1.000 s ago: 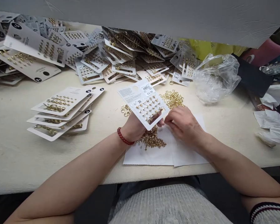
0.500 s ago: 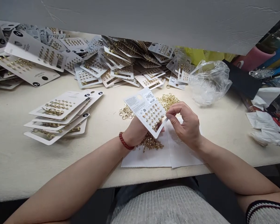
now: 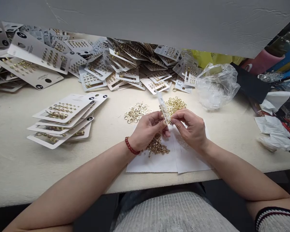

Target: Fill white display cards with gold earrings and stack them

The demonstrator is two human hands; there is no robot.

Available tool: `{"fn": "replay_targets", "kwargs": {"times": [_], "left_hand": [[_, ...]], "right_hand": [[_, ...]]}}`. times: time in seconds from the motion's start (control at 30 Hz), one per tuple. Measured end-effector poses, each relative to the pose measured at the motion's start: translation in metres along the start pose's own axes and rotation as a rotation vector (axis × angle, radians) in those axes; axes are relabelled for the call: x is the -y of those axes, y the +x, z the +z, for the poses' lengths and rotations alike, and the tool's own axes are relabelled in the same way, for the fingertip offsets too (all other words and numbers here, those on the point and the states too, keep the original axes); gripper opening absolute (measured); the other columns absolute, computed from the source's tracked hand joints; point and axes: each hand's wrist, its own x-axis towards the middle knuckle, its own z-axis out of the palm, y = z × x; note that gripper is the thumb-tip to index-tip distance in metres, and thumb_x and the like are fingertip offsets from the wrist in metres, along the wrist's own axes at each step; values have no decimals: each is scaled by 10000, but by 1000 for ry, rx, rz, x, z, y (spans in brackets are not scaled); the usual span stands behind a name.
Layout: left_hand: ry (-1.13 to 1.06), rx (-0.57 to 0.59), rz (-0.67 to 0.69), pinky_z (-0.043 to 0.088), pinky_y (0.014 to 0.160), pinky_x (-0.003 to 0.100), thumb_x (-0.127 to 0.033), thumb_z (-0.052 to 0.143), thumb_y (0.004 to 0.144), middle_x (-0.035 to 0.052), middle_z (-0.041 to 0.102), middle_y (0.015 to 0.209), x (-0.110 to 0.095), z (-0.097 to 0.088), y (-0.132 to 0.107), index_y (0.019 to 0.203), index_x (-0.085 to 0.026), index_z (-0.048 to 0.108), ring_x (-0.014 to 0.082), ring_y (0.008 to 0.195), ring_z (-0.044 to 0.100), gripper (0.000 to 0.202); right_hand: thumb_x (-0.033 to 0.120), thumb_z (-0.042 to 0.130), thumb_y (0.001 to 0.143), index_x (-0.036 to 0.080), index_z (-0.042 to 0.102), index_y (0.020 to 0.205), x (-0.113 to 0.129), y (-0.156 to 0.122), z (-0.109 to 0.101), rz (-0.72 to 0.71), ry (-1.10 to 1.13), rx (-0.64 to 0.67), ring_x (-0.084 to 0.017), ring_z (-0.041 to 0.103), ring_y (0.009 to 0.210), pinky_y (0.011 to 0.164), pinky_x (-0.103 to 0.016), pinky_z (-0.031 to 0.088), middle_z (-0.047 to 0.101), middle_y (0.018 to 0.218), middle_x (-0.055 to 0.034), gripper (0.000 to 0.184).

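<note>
My left hand (image 3: 148,129) pinches the lower end of a white earring card (image 3: 162,103), which stands edge-on to the camera. My right hand (image 3: 192,128) meets it at the same spot, thumb and forefinger pinched on a small gold ring (image 3: 165,122) at the card's lower edge. Both hands hover over a white paper sheet (image 3: 183,159) with a heap of gold pieces (image 3: 157,145) under my left hand. Two more heaps of gold rings lie behind, one on the left (image 3: 135,112) and one on the right (image 3: 176,103).
A neat stack of filled cards (image 3: 65,119) lies to the left. A large loose pile of cards (image 3: 120,61) runs along the back. A crumpled clear plastic bag (image 3: 217,84) sits at the right, with white wrappers (image 3: 276,129) further right. The table edge (image 3: 50,196) is close to my body.
The card, face-up before, has been turned edge-on. My right hand rose from the paper to the card's lower edge. The left gold heap, earlier hidden by the card, now shows.
</note>
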Motion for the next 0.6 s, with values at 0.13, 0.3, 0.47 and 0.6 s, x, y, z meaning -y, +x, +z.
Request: {"fn": "replay_targets", "kwargs": {"times": [0.13,0.3,0.47,0.6], "left_hand": [[49,0,-14,600,536,237,-377,794,787,5,666,661,-2,1,-1,828,-142,610,128,557,683,302],[65,-17,-10,583,524,200,-345,777,815,-13,650,636,-4,4,-1,815,-142,596,100,533,666,272],[20,9,4,597,545,207,-328,782,814,-3,677,665,-6,3,0,823,-147,600,106,568,680,257],[-34,23,17,611,567,227,-341,806,784,3,691,699,-5,0,1,853,-152,625,117,594,690,271]], "right_hand": [[166,596,918,195,636,857,-2,-2,0,16,2,12,-120,624,693,597,-283,552,668,774,-15,79],[156,594,917,209,639,847,-4,-3,1,22,-5,18,-123,614,670,577,-290,534,669,767,-14,99],[183,603,925,206,641,863,-3,-1,0,50,44,6,-123,633,705,621,-299,558,673,795,-11,77],[203,639,907,194,641,937,-2,0,-1,99,171,4,-132,672,802,701,-309,604,686,875,-20,32]]}}
